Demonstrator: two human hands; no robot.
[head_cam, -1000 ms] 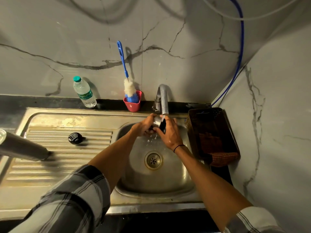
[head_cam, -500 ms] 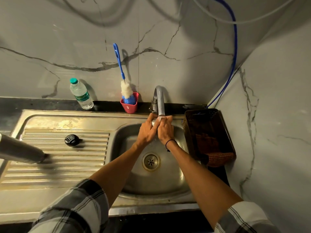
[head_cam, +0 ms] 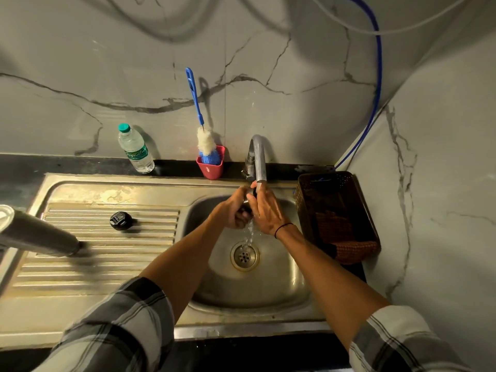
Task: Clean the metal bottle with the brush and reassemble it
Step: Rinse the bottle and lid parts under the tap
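The metal bottle [head_cam: 37, 233] lies on the near left of the sink [head_cam: 107, 264], its black cap [head_cam: 120, 220] farther back. Under the tap [head_cam: 257, 159], the left hand [head_cam: 236, 210] grips a small dark part [head_cam: 248, 209]; the right hand [head_cam: 267, 210] presses it with straight fingers. The brush [head_cam: 204, 140] stands in a red cup [head_cam: 210, 166], far back

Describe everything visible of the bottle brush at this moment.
The bottle brush has a thin blue plastic handle with a slot near its top, white fluffy bristles below and a blue tuft at the head. It stands head down in the small red cup on the dark ledge behind the sink, its handle leaning up-left toward the marble wall. Neither hand touches it.
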